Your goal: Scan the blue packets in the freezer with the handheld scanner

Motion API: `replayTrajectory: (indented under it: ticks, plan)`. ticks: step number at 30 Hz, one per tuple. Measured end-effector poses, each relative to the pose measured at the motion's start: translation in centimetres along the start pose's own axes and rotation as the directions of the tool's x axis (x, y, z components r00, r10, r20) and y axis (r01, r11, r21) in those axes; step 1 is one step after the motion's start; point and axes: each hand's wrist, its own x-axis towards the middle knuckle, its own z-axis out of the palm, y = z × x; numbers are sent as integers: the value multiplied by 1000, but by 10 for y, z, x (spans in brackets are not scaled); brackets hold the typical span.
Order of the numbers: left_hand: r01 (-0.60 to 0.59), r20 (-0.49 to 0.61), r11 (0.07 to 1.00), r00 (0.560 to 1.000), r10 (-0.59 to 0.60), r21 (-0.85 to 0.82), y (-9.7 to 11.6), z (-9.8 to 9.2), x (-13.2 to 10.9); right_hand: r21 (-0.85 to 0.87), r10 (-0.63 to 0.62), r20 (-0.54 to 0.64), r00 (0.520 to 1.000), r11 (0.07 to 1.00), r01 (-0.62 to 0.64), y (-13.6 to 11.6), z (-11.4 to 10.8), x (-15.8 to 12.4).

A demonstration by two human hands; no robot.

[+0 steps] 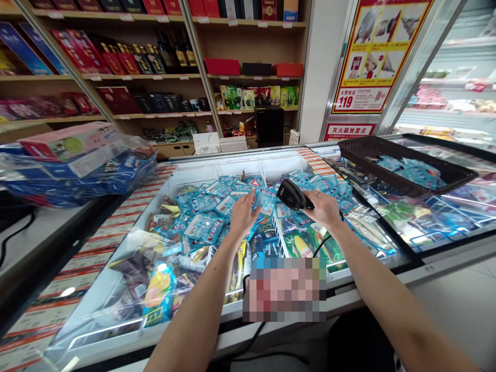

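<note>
My right hand (324,208) is wrapped round the handle of a black barcode scanner (291,196), whose head points left over the packets. Its dark cable (322,245) runs down past the freezer's front edge. My left hand (244,213) reaches out above the pile with fingers stretched and thumb apart, and I see nothing held in it. Beneath both hands lie many light-blue packets (203,227), heaped across the chest freezer (141,219). Whether the left fingertips touch a packet, I cannot tell.
On the right, a dark brown basket (391,178) holds several blue packets. Boxes in a clear plastic bag (83,170) sit at the left. Wire dividers (279,235) split the freezer, and ice-cream packs (158,292) lie nearer. Shelves (155,77) stand behind. A blurred patch covers the front edge.
</note>
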Motion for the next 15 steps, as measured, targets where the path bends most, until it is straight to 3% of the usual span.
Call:
replayTrajectory:
  ticks: [6,11,15]
  plan:
    - [140,-204,949,958,-202,-281,-1,-7,1,-4,-10,-1,1000,1000,10,-1,0,0]
    - [218,-226,845,904,-363,-488,-8,-4,1,-8,-55,18,998,998,56,1,2,-1]
    - [217,-226,827,898,-377,-519,-12,-1,1,7,-89,44,995,996,89,2,4,-2]
